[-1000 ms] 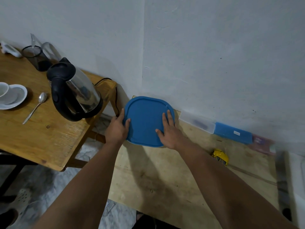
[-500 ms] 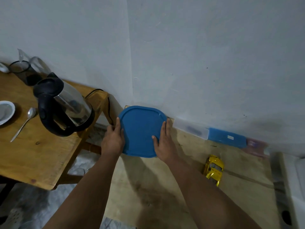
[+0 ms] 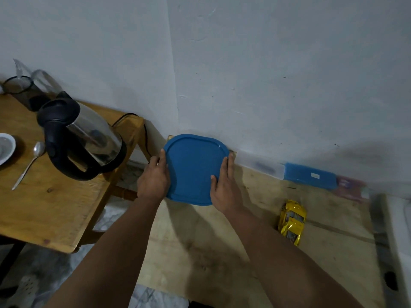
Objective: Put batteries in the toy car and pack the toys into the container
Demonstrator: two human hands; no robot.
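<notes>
A container with a blue lid [image 3: 193,167] stands on the plywood board [image 3: 200,252] close to the wall. My left hand [image 3: 153,181] holds its left edge, fingers laid along the rim. My right hand [image 3: 224,187] holds the right edge, thumb resting on the lid's top. The container's body under the lid is hidden. A yellow toy car [image 3: 292,221] lies on the board to the right of my right forearm, apart from both hands.
A wooden table [image 3: 55,207] on the left carries a steel kettle [image 3: 82,138], a spoon [image 3: 29,164], a saucer [image 3: 5,150] and a dark cup [image 3: 20,90]. A clear box [image 3: 260,165] and a blue box [image 3: 310,177] lie along the wall.
My right hand has slid from the lid's top to its right edge. The view shifted, so the yellow car now shows fully.
</notes>
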